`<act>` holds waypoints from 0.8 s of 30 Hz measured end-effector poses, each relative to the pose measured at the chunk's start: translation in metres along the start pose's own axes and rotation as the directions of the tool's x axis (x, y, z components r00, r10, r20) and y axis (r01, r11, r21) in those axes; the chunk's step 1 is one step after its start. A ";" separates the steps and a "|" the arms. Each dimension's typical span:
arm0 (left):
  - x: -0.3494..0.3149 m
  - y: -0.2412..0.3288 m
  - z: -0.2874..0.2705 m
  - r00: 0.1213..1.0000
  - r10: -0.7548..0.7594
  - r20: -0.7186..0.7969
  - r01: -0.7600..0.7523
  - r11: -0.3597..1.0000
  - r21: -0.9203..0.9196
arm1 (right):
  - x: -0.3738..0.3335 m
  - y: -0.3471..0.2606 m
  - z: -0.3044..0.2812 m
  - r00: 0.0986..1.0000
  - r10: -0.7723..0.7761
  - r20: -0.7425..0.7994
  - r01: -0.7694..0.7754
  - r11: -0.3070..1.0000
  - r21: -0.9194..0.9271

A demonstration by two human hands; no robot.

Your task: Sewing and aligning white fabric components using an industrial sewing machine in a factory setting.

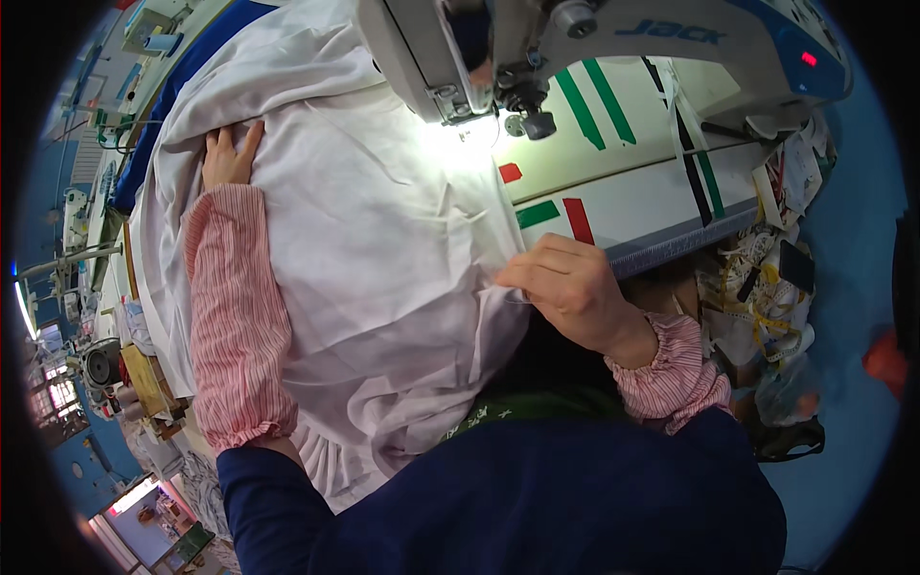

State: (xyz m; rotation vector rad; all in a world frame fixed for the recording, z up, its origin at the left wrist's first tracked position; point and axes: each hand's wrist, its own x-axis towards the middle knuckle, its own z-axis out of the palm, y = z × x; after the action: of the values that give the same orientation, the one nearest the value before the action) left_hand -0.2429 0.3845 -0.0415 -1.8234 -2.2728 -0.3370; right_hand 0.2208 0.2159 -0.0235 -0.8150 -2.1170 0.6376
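A large piece of white fabric [355, 230] spreads over the machine table and hangs down toward my lap. My left hand [230, 158] lies flat on it at the far left, fingers stretched and partly spread, the tips by a thick fold. At the fabric's right edge my right hand [565, 287] pinches the white cloth between thumb and fingers. Beyond the hands stands a sewing machine [661, 43], its lit needle area [470, 134] above the far right edge of the cloth. Glare there hides whether the needle is in the fabric.
Green tape [580, 105] and red tape [578, 220] mark the white tabletop [632, 206]. A grey ruler strip [685, 238] runs along its front edge. Scraps and a measuring tape [771, 307] crowd the right side. Other machines and a wooden box [144, 379] stand at the left.
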 end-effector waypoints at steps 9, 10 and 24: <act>0.078 -0.028 0.036 0.926 0.359 0.115 -0.374 0.834 0.406 | 0.049 0.029 0.005 0.999 0.038 0.001 -0.038 0.999 0.016; 0.086 -0.033 0.043 0.917 0.390 0.086 -0.390 0.824 0.411 | 0.053 0.032 0.005 0.998 0.056 0.000 -0.056 0.998 0.021; 0.114 0.046 -0.006 0.951 -0.030 0.306 -0.147 0.830 0.538 | 0.042 0.008 0.017 0.670 0.739 0.064 -0.535 0.422 0.732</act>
State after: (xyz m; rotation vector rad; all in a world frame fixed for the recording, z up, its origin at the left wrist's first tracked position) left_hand -0.2227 0.4984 0.0012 -1.6966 -2.1607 0.6080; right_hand 0.1888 0.2491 -0.0185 -1.1666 -1.0412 1.5407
